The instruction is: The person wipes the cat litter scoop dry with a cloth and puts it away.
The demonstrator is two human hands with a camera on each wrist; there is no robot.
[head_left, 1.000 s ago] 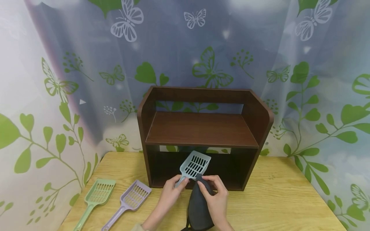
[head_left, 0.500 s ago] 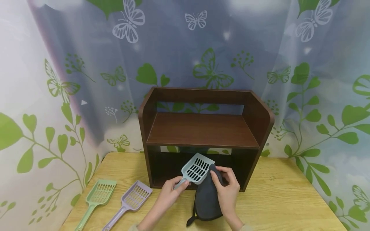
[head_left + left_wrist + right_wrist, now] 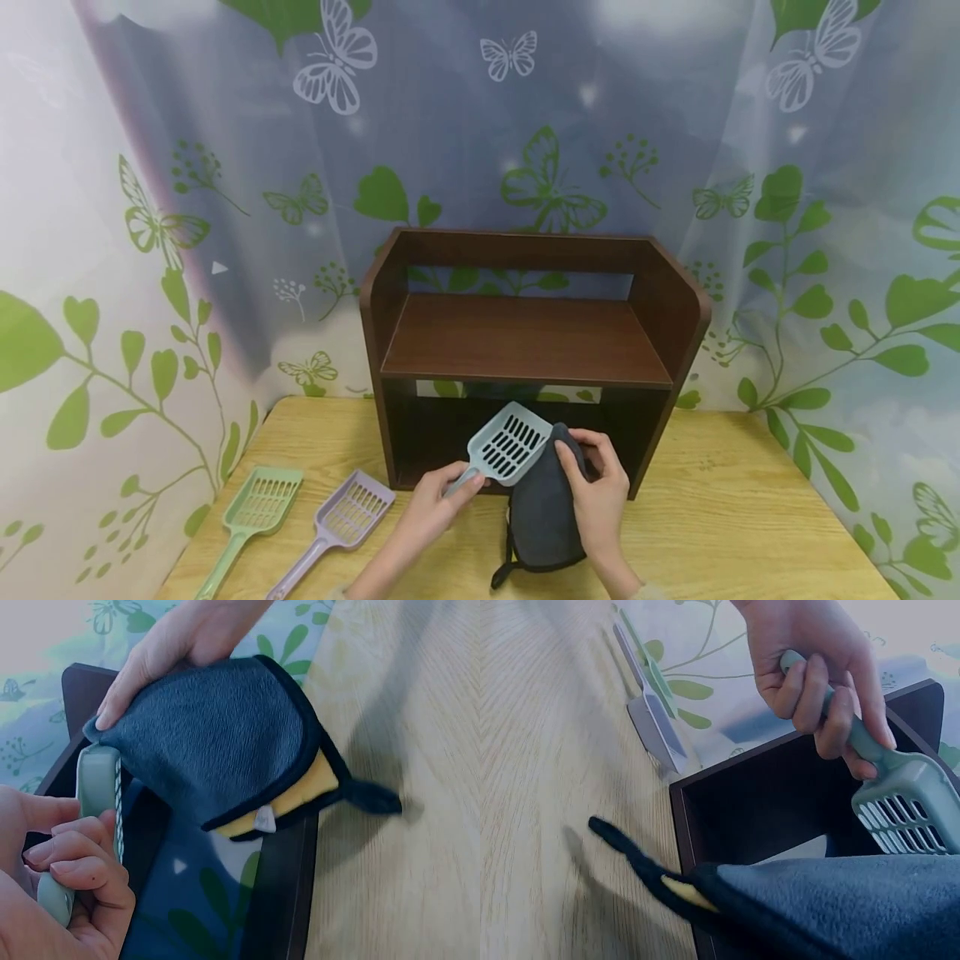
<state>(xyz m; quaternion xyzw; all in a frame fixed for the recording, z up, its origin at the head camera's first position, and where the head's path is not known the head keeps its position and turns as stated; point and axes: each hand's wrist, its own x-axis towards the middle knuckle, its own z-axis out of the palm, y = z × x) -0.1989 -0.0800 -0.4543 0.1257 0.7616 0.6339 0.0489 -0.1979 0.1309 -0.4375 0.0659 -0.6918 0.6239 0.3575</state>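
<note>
A pale blue-green slotted litter scoop [image 3: 491,433] is held up in front of the shelf by my left hand [image 3: 438,504], fingers curled round its handle. My right hand [image 3: 603,492] pinches a dark grey cloth [image 3: 543,521] between thumb and fingers, right at the front right corner of the scoop's rim. The rest of the cloth [image 3: 217,735] hangs down, showing black edging, a yellow underside and a small hanging loop [image 3: 371,796] in the left wrist view. From the right wrist view, the cloth [image 3: 840,892] covers part of the scoop [image 3: 911,776].
Behind the hands stands a dark brown two-tier shelf [image 3: 525,337] on the wooden table [image 3: 750,517]. On the left lie a purple litter scoop [image 3: 324,523] and a green one [image 3: 238,521]. A leaf-and-butterfly patterned curtain [image 3: 465,117] surrounds the table.
My right hand has moved right and slightly up with the cloth, from the scoop's lower right side to its front right corner. The scoop has tilted a little in my left hand.
</note>
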